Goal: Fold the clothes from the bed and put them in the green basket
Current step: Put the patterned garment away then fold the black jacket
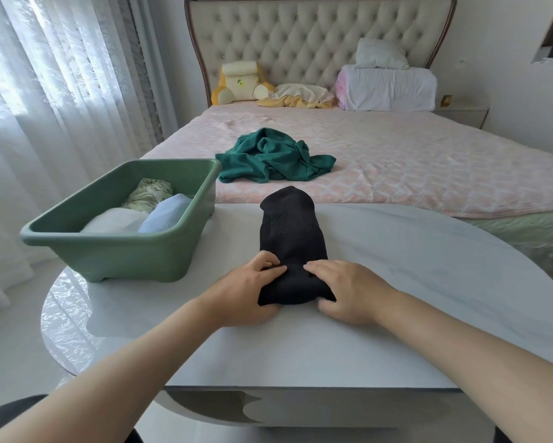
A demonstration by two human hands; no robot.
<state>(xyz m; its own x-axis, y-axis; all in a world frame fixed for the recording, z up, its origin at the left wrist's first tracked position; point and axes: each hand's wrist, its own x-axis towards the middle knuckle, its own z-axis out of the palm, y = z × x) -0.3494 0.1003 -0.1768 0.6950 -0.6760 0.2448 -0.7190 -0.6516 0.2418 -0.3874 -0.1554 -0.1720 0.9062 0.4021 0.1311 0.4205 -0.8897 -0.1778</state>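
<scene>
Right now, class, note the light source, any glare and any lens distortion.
Head view: daylight comes through the curtains at left; patterned glare lies on the table beside the green basket; the wide lens bows the bed.

One view only: wide-angle head camera, looking forward and down across the table (412, 282) toward the bed (412, 161), headboard (300, 36) at the far end. Table sits close under the lens, filling the lower frame; basket (125, 254) near left, curtain (45, 75) at the left edge. Straight lines bow near the borders.
</scene>
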